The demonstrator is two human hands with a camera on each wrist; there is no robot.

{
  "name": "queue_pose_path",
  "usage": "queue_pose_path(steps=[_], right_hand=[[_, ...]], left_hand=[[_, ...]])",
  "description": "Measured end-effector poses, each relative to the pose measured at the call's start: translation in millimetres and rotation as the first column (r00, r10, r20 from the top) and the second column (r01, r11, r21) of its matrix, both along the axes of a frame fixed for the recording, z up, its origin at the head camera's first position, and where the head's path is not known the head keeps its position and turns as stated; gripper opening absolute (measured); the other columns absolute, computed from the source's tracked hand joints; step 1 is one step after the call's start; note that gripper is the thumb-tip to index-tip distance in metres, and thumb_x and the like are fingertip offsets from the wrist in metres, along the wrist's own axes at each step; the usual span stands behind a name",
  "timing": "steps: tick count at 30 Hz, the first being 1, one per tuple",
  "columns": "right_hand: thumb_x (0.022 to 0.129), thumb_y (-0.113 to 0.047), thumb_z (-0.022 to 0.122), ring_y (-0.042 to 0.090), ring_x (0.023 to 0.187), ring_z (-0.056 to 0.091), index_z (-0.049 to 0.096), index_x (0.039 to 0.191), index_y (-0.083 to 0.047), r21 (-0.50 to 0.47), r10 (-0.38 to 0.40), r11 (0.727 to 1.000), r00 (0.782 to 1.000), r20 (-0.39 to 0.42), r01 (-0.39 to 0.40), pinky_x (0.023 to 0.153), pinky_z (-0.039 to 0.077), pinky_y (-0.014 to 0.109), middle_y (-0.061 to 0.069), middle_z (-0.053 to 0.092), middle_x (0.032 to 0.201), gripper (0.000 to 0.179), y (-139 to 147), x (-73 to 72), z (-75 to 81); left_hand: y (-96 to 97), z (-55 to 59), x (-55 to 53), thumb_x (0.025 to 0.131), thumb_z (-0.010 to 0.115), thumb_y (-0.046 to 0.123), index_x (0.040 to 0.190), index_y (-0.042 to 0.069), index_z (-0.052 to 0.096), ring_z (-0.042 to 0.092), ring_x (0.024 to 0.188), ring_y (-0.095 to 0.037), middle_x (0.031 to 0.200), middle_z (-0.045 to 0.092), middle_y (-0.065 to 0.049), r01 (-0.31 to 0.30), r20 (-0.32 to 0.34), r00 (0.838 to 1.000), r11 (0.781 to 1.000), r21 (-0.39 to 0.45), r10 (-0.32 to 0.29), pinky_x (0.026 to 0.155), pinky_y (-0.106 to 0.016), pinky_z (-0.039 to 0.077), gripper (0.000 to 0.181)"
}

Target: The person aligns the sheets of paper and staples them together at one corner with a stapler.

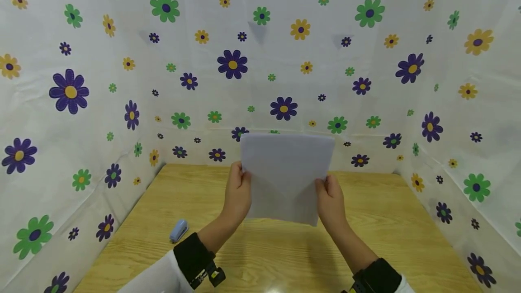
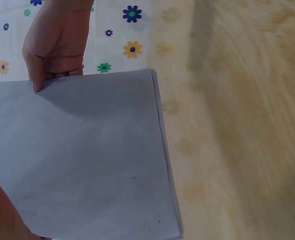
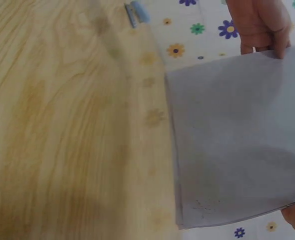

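Note:
Both hands hold up a thin stack of white paper (image 1: 286, 175) above the wooden table, one at each side edge. My left hand (image 1: 239, 189) pinches the left edge, thumb on the near face and fingers behind. The right hand (image 1: 330, 198) grips the opposite edge in a similar way. In the left wrist view the paper (image 2: 97, 155) shows more than one layer along its edge, with small dark specks near a corner. The right wrist view shows the same sheets (image 3: 232, 135) with faint marks near the lower corner. The fingers behind the paper are mostly hidden.
A small blue stapler (image 1: 179, 230) lies on the left part of the wooden table (image 1: 378, 220). White flower-patterned sheeting (image 1: 260, 89) hangs behind the table and along both sides.

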State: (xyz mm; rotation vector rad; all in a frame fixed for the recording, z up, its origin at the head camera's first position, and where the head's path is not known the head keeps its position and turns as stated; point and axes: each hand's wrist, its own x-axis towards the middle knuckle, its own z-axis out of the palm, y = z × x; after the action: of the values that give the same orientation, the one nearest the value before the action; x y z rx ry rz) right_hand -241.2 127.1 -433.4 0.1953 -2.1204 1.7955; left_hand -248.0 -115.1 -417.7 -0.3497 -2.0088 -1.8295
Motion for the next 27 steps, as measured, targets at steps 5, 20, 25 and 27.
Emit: queue_pose_path(steps=[5,20,25,27], right_hand=[[0.111,-0.014,0.040,0.027,0.120,0.059,0.049,0.130,0.001,-0.068,0.043,0.996,0.994,-0.100,-0.050,0.102,0.047,0.047,0.015,0.059,0.136,0.026,-0.8,2.1,3.3],[0.109,-0.013,0.043,0.030,0.123,0.057,0.051,0.136,-0.002,0.093,-0.008,0.996,0.994,0.109,-0.002,0.100,0.047,0.048,0.017,0.060,0.135,0.030,-7.6,4.8,-60.6],[0.110,-0.013,0.041,0.031,0.118,0.060,0.052,0.137,-0.003,0.080,0.011,0.997,0.998,0.056,-0.016,0.097,0.048,0.047,0.018,0.061,0.133,0.031,-6.3,3.1,-47.5],[0.110,-0.013,0.041,0.033,0.123,0.060,0.051,0.140,-0.004,0.055,0.027,0.998,0.999,0.042,-0.029,0.100,0.048,0.050,0.017,0.061,0.136,0.033,-5.8,2.5,-41.9]], left_hand=[[3.7,7.3,3.6,0.111,0.037,0.009,0.127,0.007,0.049,0.059,0.113,-0.028,0.127,0.058,-0.012,0.033,-0.089,0.996,0.999,0.030,-0.030,0.095,-0.048,0.049,0.020],[-0.6,-69.7,3.5,0.109,0.037,0.010,0.134,0.005,0.045,0.052,0.130,-0.034,0.140,0.053,-0.017,-0.038,0.165,0.985,0.997,-0.062,0.048,0.105,-0.054,0.044,0.027],[-0.4,-58.8,1.8,0.110,0.037,0.011,0.130,0.008,0.045,0.056,0.124,-0.035,0.135,0.055,-0.016,-0.029,0.115,0.993,0.998,-0.058,0.035,0.102,-0.055,0.047,0.022],[-0.6,-53.7,0.4,0.111,0.037,0.011,0.130,0.010,0.045,0.059,0.119,-0.034,0.132,0.055,-0.016,-0.013,0.087,0.996,0.999,-0.048,0.017,0.099,-0.055,0.049,0.021]])
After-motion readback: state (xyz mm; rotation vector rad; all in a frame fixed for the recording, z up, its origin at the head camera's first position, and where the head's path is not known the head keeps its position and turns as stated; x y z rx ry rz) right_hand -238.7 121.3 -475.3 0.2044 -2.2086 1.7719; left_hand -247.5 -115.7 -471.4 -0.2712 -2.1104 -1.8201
